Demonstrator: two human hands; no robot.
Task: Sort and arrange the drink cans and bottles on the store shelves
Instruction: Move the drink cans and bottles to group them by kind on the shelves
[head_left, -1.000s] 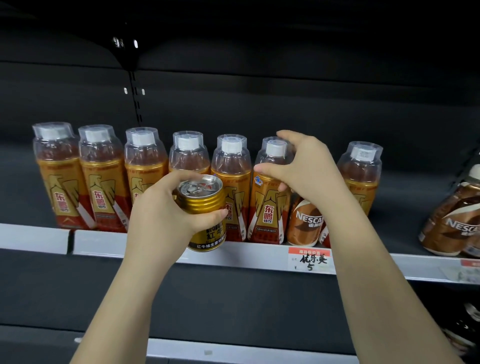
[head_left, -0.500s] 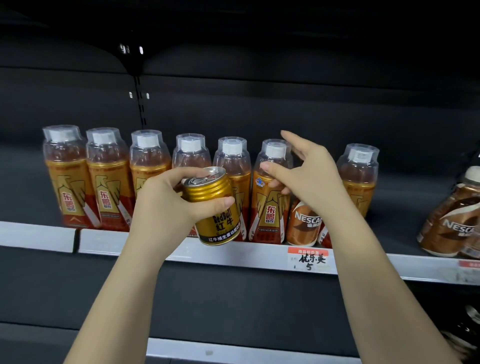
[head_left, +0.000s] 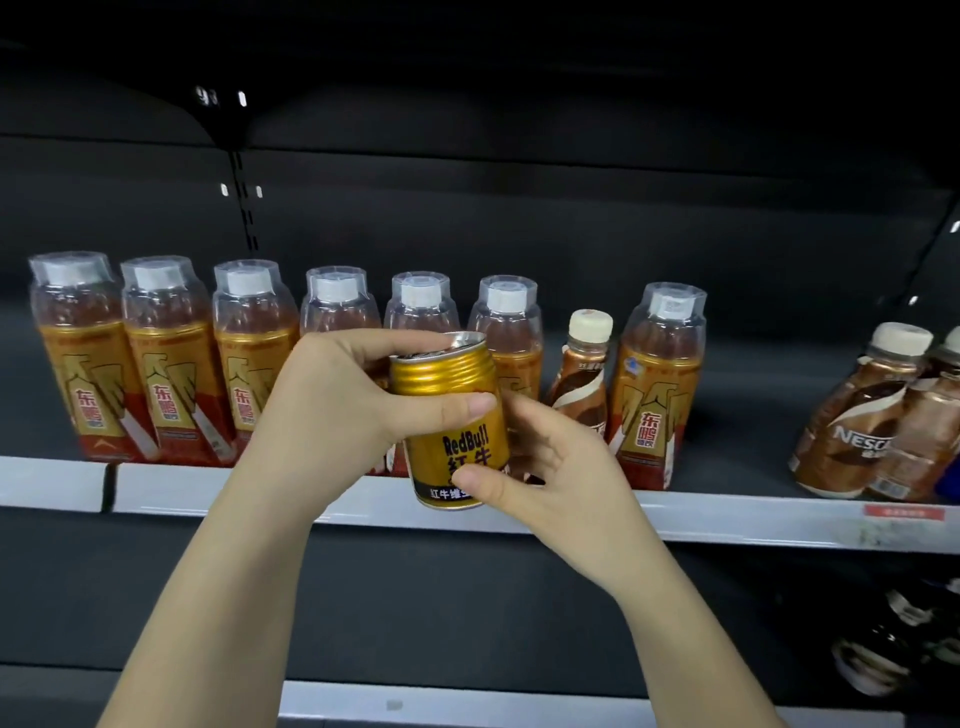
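Note:
A gold Red Bull can (head_left: 453, 415) is held tilted in front of the shelf edge. My left hand (head_left: 337, 400) grips its upper part, thumb across the front. My right hand (head_left: 550, 467) holds its lower part, thumb on the label and fingers behind. A row of several orange bottles (head_left: 171, 364) with clear caps stands on the shelf (head_left: 727, 519). A small brown Nescafe bottle (head_left: 582, 384) stands between two orange bottles, right of the can.
Brown Nescafe bottles (head_left: 878, 415) lean together at the shelf's right end. Dark items (head_left: 893, 644) lie on the lower shelf at right. A red price tag (head_left: 904, 512) sits on the shelf rail. The shelf's dark back wall rises behind the bottles.
My right hand left the orange bottle's top and came down onto the can's lower part. The can moved right and tilted more. The small Nescafe bottle is now uncovered.

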